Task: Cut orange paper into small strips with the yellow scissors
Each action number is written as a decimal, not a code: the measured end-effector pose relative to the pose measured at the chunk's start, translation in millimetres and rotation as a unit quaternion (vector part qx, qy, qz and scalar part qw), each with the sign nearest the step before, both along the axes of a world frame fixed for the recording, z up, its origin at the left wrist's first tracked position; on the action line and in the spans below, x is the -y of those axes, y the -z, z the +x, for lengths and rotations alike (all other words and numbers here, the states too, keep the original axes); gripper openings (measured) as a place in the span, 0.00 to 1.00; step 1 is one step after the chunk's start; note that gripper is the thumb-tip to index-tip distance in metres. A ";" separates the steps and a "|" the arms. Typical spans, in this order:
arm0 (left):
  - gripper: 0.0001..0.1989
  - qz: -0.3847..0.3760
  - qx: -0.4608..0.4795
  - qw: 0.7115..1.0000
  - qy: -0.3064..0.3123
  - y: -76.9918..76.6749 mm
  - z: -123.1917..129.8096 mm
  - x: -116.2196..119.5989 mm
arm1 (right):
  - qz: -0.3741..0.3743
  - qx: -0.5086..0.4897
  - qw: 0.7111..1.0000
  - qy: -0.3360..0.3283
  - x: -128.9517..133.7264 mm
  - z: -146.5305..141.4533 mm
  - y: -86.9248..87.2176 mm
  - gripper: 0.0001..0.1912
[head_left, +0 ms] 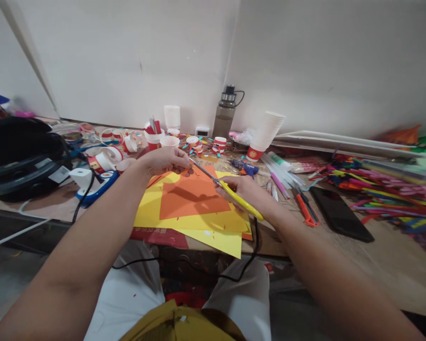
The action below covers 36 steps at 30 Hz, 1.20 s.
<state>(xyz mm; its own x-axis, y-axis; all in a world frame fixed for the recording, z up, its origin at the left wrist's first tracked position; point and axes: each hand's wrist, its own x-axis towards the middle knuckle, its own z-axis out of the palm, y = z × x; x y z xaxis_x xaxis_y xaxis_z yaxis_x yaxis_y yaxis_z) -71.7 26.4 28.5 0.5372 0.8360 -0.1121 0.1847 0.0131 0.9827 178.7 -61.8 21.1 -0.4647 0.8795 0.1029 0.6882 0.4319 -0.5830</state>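
My right hand [246, 192] is closed round the yellow handles of a pair of scissors [230, 193], whose metal blades point up and left. The blade tips reach close to my left hand [168, 161]. Its fingers are pinched together on what looks like a small scrap of orange paper [189, 171], partly hidden by the fingertips. Below both hands lies an orange paper sheet [188, 206] on top of yellow sheets [220, 241]. Shadows of the hands fall across the orange sheet, and tiny red and orange clippings are scattered over the yellow.
At the back stand a water bottle [224, 113], stacked paper cups [268, 130] and a cup of markers [154, 137]. To the right are a glue gun [246, 168], a utility knife [307, 210], a phone [341, 213] and pipe cleaners [397, 194]. A power strip [97, 187] sits left.
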 end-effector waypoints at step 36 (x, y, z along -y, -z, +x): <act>0.07 0.064 0.048 0.997 0.009 1.7 9.4 5.3 | -0.011 -0.337 0.937 0.096 -13.2 -19.4 -5.0 0.24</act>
